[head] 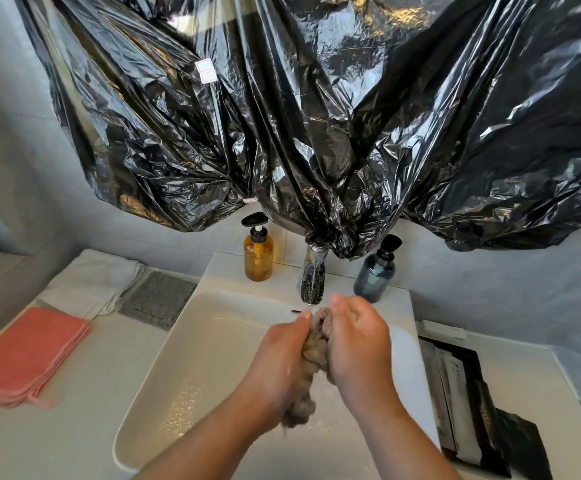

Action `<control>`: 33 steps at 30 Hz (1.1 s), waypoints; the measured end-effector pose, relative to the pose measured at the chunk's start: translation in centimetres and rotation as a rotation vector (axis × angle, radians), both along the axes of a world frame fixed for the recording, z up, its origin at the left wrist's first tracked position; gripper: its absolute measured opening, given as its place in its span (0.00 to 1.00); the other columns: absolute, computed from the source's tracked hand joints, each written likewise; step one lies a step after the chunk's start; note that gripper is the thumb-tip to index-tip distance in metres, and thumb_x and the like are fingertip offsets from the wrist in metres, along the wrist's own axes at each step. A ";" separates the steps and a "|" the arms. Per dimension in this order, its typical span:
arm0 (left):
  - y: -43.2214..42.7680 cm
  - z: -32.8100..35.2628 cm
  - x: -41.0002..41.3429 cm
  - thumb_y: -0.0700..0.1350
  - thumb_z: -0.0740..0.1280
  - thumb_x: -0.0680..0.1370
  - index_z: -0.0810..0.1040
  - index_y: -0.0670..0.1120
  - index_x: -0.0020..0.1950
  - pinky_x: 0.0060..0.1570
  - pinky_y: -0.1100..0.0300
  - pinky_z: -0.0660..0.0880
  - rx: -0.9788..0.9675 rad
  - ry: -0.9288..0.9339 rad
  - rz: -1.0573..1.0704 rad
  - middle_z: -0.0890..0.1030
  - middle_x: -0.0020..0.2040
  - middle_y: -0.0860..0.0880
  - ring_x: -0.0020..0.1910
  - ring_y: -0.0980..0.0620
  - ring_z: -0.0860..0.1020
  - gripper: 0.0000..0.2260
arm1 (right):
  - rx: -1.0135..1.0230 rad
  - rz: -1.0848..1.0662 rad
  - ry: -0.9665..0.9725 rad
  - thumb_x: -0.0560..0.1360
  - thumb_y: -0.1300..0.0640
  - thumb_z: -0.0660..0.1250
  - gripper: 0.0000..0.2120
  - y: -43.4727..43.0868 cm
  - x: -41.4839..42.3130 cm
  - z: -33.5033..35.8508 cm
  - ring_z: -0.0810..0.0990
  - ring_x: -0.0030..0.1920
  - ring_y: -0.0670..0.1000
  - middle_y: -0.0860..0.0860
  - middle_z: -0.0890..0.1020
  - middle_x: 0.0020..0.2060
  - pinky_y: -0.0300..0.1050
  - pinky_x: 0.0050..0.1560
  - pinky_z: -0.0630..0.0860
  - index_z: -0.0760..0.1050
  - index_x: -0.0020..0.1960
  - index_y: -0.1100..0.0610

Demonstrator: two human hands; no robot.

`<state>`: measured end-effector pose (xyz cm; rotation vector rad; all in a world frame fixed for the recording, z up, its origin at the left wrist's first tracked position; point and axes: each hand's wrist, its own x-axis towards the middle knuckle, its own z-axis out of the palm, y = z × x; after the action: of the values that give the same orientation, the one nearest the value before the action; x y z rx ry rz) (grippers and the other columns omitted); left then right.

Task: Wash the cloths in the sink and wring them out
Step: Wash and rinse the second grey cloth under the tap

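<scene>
grey cloth [318, 348], coral cloths [29, 355], amber bottle [258, 258]

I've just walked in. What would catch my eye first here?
Crumpled black plastic sheeting fills the top, draped down over the tap. Below it, over the white sink, the left hand and right hand grip a twisted grey cloth. A stack of folded pink cloths lies on the counter at left.
</scene>
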<state>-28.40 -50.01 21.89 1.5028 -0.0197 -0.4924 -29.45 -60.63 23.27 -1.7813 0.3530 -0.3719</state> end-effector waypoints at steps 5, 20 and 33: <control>2.5 -1.9 -0.4 0.55 0.60 0.83 0.74 0.43 0.48 0.29 0.57 0.73 0.126 -0.107 -0.078 0.80 0.33 0.46 0.29 0.48 0.81 0.16 | 0.085 -0.024 -0.060 0.83 0.54 0.61 0.10 -1.8 0.5 0.8 0.77 0.35 0.39 0.47 0.80 0.38 0.31 0.36 0.72 0.78 0.45 0.53; -1.9 1.3 -1.7 0.43 0.56 0.80 0.72 0.50 0.25 0.24 0.63 0.62 -0.182 -0.093 0.219 0.69 0.23 0.50 0.23 0.53 0.66 0.22 | -0.451 -0.046 -0.138 0.80 0.39 0.50 0.19 1.2 -2.0 -1.3 0.73 0.31 0.44 0.44 0.71 0.27 0.33 0.32 0.66 0.66 0.35 0.46; 3.3 -1.1 0.6 0.48 0.63 0.76 0.74 0.42 0.45 0.41 0.51 0.69 -0.369 0.102 0.376 0.78 0.40 0.39 0.41 0.42 0.74 0.10 | 0.023 0.380 0.228 0.84 0.50 0.58 0.11 -3.7 -3.6 -0.2 0.71 0.25 0.48 0.52 0.82 0.30 0.44 0.26 0.71 0.80 0.54 0.43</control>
<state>-27.84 -46.72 20.82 1.0849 0.2364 -0.2437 -33.06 -64.38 23.04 -1.8254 0.1696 0.1047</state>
